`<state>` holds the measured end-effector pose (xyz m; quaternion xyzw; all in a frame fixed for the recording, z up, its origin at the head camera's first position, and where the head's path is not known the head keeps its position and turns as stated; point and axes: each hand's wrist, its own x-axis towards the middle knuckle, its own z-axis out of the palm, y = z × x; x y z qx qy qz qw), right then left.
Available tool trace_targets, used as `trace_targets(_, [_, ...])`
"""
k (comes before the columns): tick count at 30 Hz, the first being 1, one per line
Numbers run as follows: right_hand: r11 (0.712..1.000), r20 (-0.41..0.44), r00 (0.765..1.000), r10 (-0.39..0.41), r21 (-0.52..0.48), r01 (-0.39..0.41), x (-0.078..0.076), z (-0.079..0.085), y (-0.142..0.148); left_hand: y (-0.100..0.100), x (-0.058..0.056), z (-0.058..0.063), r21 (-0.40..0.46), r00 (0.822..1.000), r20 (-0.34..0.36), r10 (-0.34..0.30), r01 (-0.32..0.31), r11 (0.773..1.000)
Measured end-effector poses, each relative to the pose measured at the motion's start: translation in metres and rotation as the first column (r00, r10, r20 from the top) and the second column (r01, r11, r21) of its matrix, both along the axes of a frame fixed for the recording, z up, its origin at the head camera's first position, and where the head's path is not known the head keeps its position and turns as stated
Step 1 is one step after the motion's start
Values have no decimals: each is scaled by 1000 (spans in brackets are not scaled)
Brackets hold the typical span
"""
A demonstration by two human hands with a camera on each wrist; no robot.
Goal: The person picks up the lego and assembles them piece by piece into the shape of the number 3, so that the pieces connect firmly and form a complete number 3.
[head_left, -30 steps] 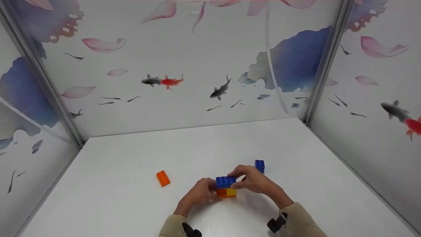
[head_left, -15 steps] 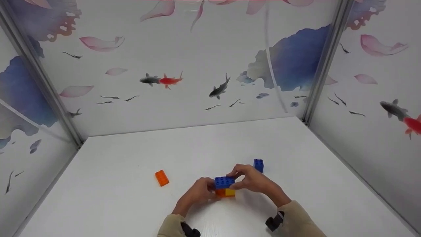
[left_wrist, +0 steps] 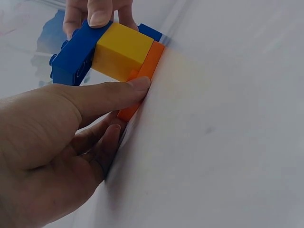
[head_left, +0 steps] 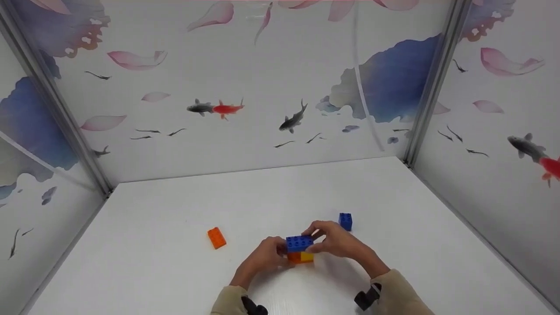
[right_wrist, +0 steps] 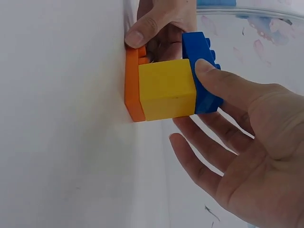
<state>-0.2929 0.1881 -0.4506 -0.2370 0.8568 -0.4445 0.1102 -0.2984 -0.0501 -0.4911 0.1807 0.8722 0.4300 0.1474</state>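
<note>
Stacking step, by the look of it: right hand [head_left: 336,239] pinches the blue brick [head_left: 298,243], on the yellow block [right_wrist: 167,90] just below that hand; left hand [head_left: 265,254] pinches the orange brick [left_wrist: 153,61] beneath; next move likely wants a straight downward press.

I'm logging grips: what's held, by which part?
Left fingers pinch the flat orange plastic bottom brick at its left end; right fingers, the rectangular blue plastic top brick at its right.

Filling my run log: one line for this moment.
left hand: holds flat orange plastic brick; right hand: grips long blue plastic brick; between them: boxy yellow plastic brick
</note>
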Motion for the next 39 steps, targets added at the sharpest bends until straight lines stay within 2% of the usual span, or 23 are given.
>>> trace_targets(2, [1000, -2, 1000, 14, 2, -14, -2, 2, 4, 1, 1, 1, 0, 1000, -1, 1, -1, 1000])
trace_targets(5, [1000, -39, 999, -6, -5, 6, -7, 5, 15, 2, 3, 2, -7, 1000, 0, 0, 0, 1000])
trace_targets(8, [994, -111, 988, -106, -36, 103, -14, 9, 28, 0, 4, 3, -11, 1000, 7, 9, -9, 1000])
trace_targets(10, [979, -151, 968, -201, -71, 192, -18, 12, 39, -1, 5, 4, -9, 1000, 15, 16, -16, 1000])
trace_targets(13, [939, -171, 926, -337, -134, 317, -20, 18, 56, -2, 5, 5, 0, 1000, 19, 17, -17, 1000])
trace_targets(16, [906, -179, 893, -413, -174, 385, -22, 20, 71, -2, 4, 4, 3, 1000, 15, 15, -15, 1000])
trace_targets(19, [896, -166, 887, -432, -190, 401, -26, 14, 81, -2, 3, 3, -4, 1000, 8, 13, -13, 1000])
trace_targets(22, [899, -136, 894, -427, -170, 404, -32, 2, 90, -3, 3, 0, -11, 1000, 0, 12, -12, 1000])
trace_targets(27, [901, -26, 907, -421, -131, 414, -39, -18, 102, -2, 3, -1, -3, 1000, 10, 10, -10, 1000])
trace_targets(32, [909, 95, 918, -384, -133, 394, -41, -32, 104, -2, 3, 0, -2, 1000, 11, 10, -10, 1000])
trace_targets(35, [906, 130, 913, -387, -130, 402, -42, -38, 101, -2, 3, 1, 0, 999, 24, 22, -22, 1000])
trace_targets(39, [893, 120, 899, -422, -117, 435, -43, -39, 95, -2, 3, 2, -3, 999, 36, 30, -30, 1000])
